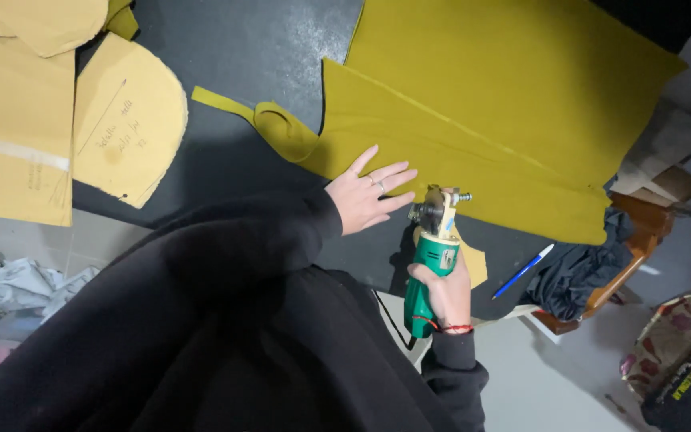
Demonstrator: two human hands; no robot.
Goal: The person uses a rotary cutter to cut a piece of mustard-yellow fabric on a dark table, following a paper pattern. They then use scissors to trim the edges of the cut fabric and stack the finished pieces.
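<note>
The person leans over a dark table (249,48), both arms in black sleeves. The left hand (365,196) lies flat on the near edge of a large piece of olive-yellow cloth (473,120), its fingers spread and pointing toward the right, with a ring on one of them. It presses the cloth down rather than gripping it.

The right hand (445,292) is closed around the green body of a small electric cutter (433,248), with a red thread tied round the wrist. The cutter is held upright, and its metal head sits at the near edge of the cloth, just beside the fingertips of the left hand (whether the blade actually touches the fabric cannot be made out). Under the tool lies a small yellow scrap (473,264).

The cloth covers the right part of the table and is doubled over itself, with a pale line running diagonally across it. From its left corner a narrow strip (257,116) of the same fabric trails off and curls into a loop on the bare tabletop.

At the left end of the table lie tan paper patterns (121,120), one with a rounded edge and handwriting on it. A blue pen (524,271) rests near the table's right edge, well apart from the hands. Beyond that edge a dark garment (577,276) hangs over a wooden stool (641,232).
</note>
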